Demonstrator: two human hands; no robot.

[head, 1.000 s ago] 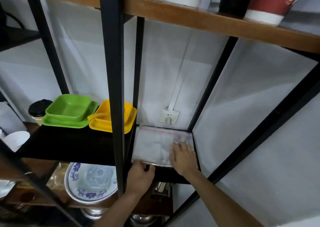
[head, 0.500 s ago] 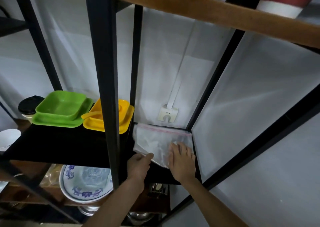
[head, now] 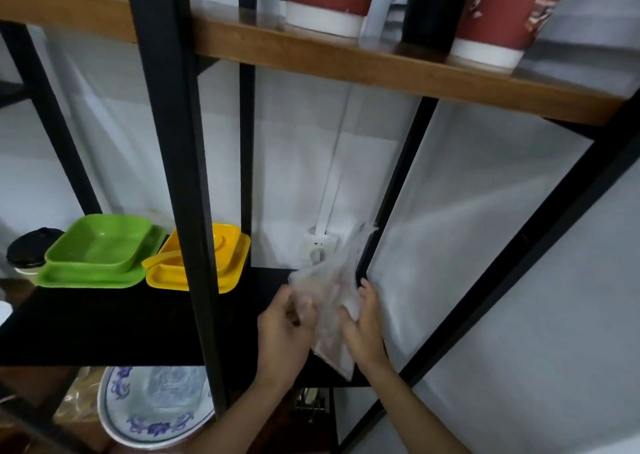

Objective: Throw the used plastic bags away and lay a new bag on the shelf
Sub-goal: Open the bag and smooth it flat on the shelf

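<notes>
A clear, crumpled plastic bag (head: 331, 292) is lifted off the black shelf (head: 104, 329) and bunched upright between both hands. My left hand (head: 282, 332) grips its left side with curled fingers. Pressed against the bag's right side is my right hand (head: 363, 329), its palm turned inward. The bag's top corner reaches up in front of the wall socket (head: 320, 251). Where the bag lay, the right end of the black shelf now shows bare.
A green dish set (head: 98, 251) and a yellow dish set (head: 204, 259) sit on the shelf's left part, behind a black upright post (head: 187, 211). Red paper cups (head: 325, 0) stand on the wooden shelf above. A blue-patterned plate (head: 152, 405) lies below.
The bag lay flat on the shelf a second ago under my right palm; my left hand peeled up its front edge, and now both hands hold it gathered and raised off the shelf.
</notes>
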